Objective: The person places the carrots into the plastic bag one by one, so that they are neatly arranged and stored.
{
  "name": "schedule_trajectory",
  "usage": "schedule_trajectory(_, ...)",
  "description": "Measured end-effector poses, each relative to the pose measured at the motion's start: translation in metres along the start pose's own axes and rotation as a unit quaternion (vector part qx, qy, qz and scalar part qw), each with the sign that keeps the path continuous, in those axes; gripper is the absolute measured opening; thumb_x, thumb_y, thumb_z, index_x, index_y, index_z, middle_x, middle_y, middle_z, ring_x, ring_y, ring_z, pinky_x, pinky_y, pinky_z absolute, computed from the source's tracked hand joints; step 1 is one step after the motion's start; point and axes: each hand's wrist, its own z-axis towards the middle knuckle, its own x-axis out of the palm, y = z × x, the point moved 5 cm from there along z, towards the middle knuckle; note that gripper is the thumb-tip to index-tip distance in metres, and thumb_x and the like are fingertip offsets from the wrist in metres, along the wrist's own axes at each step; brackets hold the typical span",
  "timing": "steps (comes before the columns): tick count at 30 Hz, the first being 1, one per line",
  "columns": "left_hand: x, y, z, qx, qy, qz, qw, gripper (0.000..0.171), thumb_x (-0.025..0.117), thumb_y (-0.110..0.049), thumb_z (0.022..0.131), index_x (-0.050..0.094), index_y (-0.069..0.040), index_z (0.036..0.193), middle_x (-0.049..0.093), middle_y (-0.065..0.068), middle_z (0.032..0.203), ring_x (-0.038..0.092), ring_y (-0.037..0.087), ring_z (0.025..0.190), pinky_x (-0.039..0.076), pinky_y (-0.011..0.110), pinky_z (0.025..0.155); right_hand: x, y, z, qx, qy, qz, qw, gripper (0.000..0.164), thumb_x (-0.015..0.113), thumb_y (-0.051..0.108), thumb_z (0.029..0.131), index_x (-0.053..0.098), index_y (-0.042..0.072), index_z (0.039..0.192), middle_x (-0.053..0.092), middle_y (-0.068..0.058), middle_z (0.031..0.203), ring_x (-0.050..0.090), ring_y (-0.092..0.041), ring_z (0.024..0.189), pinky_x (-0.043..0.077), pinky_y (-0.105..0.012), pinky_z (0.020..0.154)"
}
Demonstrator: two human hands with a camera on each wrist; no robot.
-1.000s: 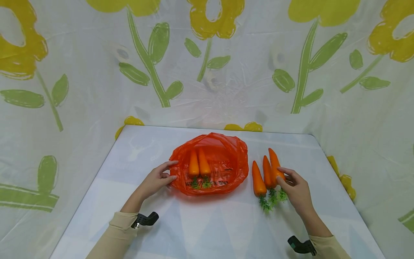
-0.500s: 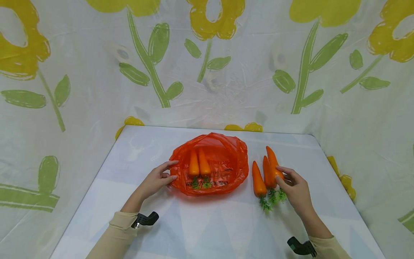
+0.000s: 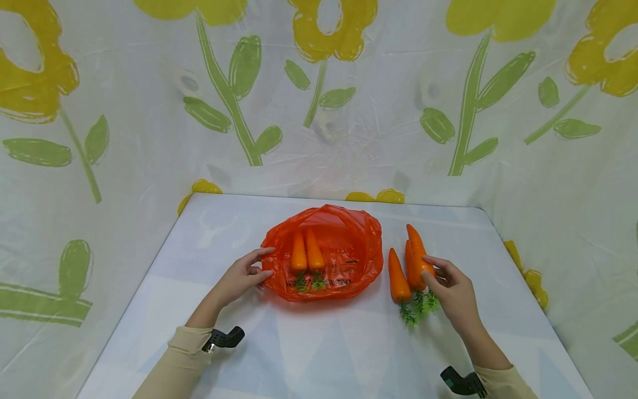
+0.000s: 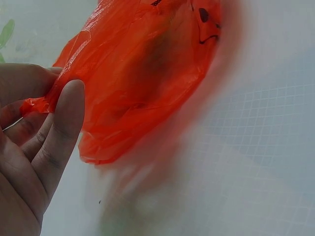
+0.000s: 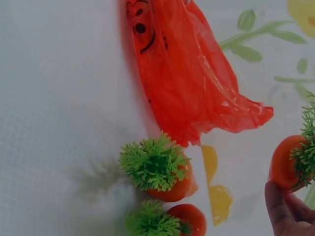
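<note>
An orange-red plastic bag (image 3: 361, 260) lies with its mouth spread toward me, and two carrots (image 3: 315, 252) with green tops rest inside. My left hand (image 3: 236, 282) pinches the left edge of the mouth between thumb and fingers; the left wrist view shows the thin film (image 4: 42, 104) gathered there. To the right of the bag, my right hand (image 3: 457, 291) holds a carrot (image 3: 416, 244) near its leafy end. In the right wrist view this held carrot (image 5: 284, 164) stands raised apart from two others. Of those, one carrot (image 3: 397, 280) lies nearest the bag; another carrot (image 3: 410, 267) is partly covered by the held one.
The white table (image 3: 309, 354) has pale blue shapes printed on it. A curtain (image 3: 379, 127) with yellow flowers and green leaves encloses its back and sides. Black wrist devices sit on the left wrist (image 3: 224, 337) and right wrist (image 3: 463, 382).
My right hand has shifted slightly left with its carrot, which now overlaps the middle carrot more. The left hand and the bag have stayed still.
</note>
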Motion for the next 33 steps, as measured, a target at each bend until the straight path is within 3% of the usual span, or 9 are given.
schedule_trajectory(10,0.0,0.0,-0.001,0.0,-0.001,0.001,1.0,0.058,0.07,-0.016,0.097,0.047,-0.009,0.15,0.064,0.015,0.1,0.065,0.029,0.077,0.06,0.035,0.072,0.002,0.009,-0.003,-0.018,0.005,0.025,1.0,0.04,0.068,0.02,0.1,0.062,0.003,0.135,0.062,0.008,0.121,0.066,-0.001,0.101,0.056,-0.017,0.081)
schedule_trajectory(33,0.0,0.004,0.0,0.0,-0.001,-0.001,1.0,0.059,0.071,-0.017,0.097,0.046,-0.01,0.15,0.064,0.016,0.104,0.065,0.027,0.077,0.06,0.036,0.072,0.011,0.032,-0.009,-0.04,0.018,0.061,0.997,0.037,0.067,0.009,0.099,0.062,-0.001,0.134,0.063,0.007,0.12,0.067,-0.005,0.1,0.057,-0.02,0.081)
